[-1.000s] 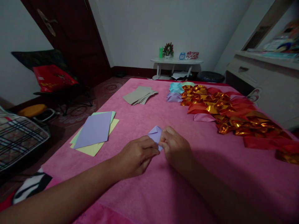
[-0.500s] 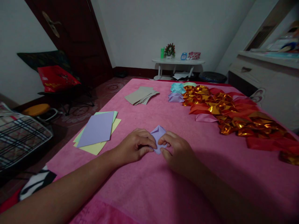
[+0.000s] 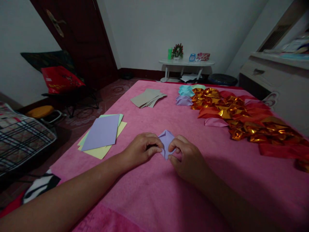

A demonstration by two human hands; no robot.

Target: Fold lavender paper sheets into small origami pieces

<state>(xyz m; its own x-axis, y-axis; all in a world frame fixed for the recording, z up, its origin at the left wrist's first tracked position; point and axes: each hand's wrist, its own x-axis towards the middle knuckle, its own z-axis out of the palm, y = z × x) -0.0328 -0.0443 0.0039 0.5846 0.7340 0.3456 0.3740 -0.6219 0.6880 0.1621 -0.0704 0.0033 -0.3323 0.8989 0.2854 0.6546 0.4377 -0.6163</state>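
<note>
Two hands (image 3: 166, 154) pinch a pointed, creased lilac paper (image 3: 167, 139).

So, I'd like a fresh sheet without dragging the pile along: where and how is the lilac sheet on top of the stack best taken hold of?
Probably its near right corner, coming from the right. The lilac sheet lies flat and askew on top, so that corner sits clear on the yellow sheet, nearest the left hand pinching the folded lilac piece.

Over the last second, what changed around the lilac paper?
The left hand and right hand drew slightly apart, baring more of the folded lilac paper; both still pinch its lower edges. The paper stack and foil pieces stayed put.
</note>
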